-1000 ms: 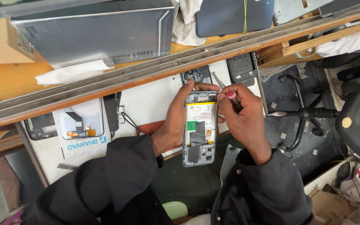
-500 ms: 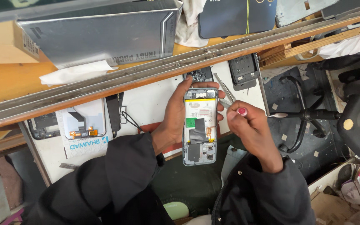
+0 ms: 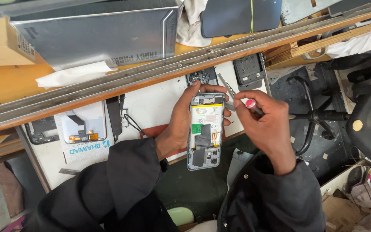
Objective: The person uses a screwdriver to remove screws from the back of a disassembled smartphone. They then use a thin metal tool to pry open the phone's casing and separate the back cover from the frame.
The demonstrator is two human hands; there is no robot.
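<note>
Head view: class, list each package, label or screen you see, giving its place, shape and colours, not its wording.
Silver box: flat rectangle, upper left on the bench.
Cardboard box: tan, far left.
Dark screen: rectangle, top centre.
Battery label: white and yellow, inside the opened phone, left hand holding it.

the opened phone (image 3: 205, 131) sits upright in the left hand (image 3: 181, 122), with the right hand (image 3: 268, 126) just beside it on the right, holding a small tool (image 3: 250, 104) against the phone's upper edge. behind the hands, tweezers (image 3: 226, 84) lie on the work board (image 3: 159, 103) between a camera part (image 3: 200, 77) on the left and a phone frame (image 3: 248, 69) on the right. beyond the board a long rail (image 3: 108, 83) crosses from left to right, a flat box (image 3: 95, 36) lies past it on the left, and an office chair (image 3: 361, 116) stands well to the right.
</note>
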